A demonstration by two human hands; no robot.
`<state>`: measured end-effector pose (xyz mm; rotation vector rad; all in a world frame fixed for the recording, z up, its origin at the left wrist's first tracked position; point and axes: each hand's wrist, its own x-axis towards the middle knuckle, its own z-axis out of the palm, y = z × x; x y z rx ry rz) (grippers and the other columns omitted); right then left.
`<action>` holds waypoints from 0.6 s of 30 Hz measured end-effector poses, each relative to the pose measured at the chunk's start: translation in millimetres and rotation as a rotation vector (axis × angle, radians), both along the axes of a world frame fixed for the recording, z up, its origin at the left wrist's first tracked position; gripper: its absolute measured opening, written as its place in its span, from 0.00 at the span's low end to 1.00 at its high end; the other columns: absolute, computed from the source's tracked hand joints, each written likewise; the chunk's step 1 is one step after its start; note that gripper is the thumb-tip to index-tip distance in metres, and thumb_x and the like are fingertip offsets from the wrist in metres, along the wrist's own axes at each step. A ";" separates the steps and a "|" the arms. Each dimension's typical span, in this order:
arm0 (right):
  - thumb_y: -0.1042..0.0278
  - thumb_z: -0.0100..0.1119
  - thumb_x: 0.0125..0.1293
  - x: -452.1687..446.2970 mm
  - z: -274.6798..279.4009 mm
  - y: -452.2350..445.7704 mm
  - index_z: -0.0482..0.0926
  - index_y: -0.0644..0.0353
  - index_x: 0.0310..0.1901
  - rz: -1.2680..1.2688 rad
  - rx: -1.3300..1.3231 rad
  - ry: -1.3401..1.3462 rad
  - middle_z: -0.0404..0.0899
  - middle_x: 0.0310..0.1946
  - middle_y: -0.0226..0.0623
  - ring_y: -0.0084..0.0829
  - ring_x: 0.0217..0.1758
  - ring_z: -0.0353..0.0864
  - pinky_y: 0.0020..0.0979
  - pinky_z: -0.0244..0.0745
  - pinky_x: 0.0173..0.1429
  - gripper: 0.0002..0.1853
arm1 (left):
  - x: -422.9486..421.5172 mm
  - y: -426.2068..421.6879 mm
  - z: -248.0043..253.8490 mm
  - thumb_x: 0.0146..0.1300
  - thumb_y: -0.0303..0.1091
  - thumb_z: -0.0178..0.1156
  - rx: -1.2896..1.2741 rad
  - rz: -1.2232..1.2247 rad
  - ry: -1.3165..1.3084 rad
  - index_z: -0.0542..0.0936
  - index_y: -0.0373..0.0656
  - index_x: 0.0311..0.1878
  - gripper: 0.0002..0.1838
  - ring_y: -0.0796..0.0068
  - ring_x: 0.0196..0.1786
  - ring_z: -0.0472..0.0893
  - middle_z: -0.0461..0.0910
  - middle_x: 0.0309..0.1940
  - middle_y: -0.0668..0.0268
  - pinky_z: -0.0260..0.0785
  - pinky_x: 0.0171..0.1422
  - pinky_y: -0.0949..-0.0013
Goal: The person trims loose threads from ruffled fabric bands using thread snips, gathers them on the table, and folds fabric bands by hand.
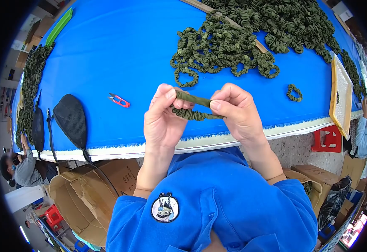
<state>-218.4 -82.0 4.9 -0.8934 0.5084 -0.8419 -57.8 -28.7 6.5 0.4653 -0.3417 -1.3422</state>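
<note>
Between my two hands a dark green scrunchie [194, 99] is stretched, its upper side pulled smooth and flat, its lower side still gathered. My left hand [163, 110] pinches its left end between thumb and fingers. At the right end, my right hand [236, 110] grips it with thumb and forefinger. Just beyond my hands lies a large pile of gathered green scrunchies [217, 44] on the blue tabletop [124, 54]. A single scrunchie [294, 93] rests apart on the right.
Red-handled thread snips [119, 101] lie left of my hands. A black mesh pouch [71, 117] hangs near the table edge. A yellow-edged padded envelope [341, 95] stands at right. Cardboard boxes [84, 197] and a red stool [327, 139] are below. Other people [30, 170] work at both ends.
</note>
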 end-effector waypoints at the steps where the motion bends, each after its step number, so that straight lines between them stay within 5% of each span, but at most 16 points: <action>1: 0.78 0.61 0.60 1.2 -1.2 0.0 0.76 0.62 0.35 -0.018 -0.009 -0.014 0.78 0.28 0.33 0.18 0.30 0.72 0.18 0.67 0.37 0.04 | -0.4 -0.5 0.1 0.63 0.26 0.56 0.000 0.011 -0.046 0.75 0.41 0.38 0.02 0.79 0.29 0.74 0.76 0.26 0.66 0.66 0.37 0.79; 5: 0.77 0.60 0.61 3.1 -3.8 4.3 0.76 0.61 0.34 -0.082 -0.022 -0.055 0.77 0.26 0.30 0.16 0.27 0.70 0.16 0.65 0.34 0.02 | -1.1 0.5 -1.3 0.65 0.30 0.53 0.014 0.033 -0.184 0.74 0.43 0.39 0.03 0.80 0.27 0.72 0.73 0.22 0.69 0.62 0.34 0.79; 9: 0.77 0.59 0.61 1.2 11.0 6.2 0.75 0.62 0.37 -0.042 -0.216 0.179 0.76 0.28 0.31 0.18 0.31 0.71 0.17 0.66 0.37 0.04 | 6.5 2.5 -1.4 0.64 0.27 0.56 0.022 -0.317 -0.413 0.74 0.40 0.39 0.03 0.80 0.27 0.74 0.76 0.27 0.65 0.66 0.34 0.81; 14: 0.76 0.58 0.63 4.7 17.1 10.6 0.75 0.61 0.35 -0.087 -0.273 0.218 0.77 0.26 0.29 0.16 0.28 0.70 0.15 0.63 0.34 0.02 | -1.6 0.4 7.3 0.64 0.27 0.57 0.050 -0.270 -0.597 0.73 0.42 0.39 0.03 0.80 0.27 0.74 0.76 0.25 0.66 0.66 0.34 0.81; 18: 0.76 0.59 0.62 3.5 13.4 12.8 0.75 0.61 0.35 -0.078 -0.181 0.136 0.77 0.25 0.29 0.16 0.28 0.70 0.15 0.63 0.33 0.02 | -7.7 0.5 0.8 0.63 0.26 0.58 0.047 -0.192 -0.497 0.73 0.43 0.40 0.05 0.80 0.27 0.75 0.76 0.24 0.65 0.68 0.36 0.78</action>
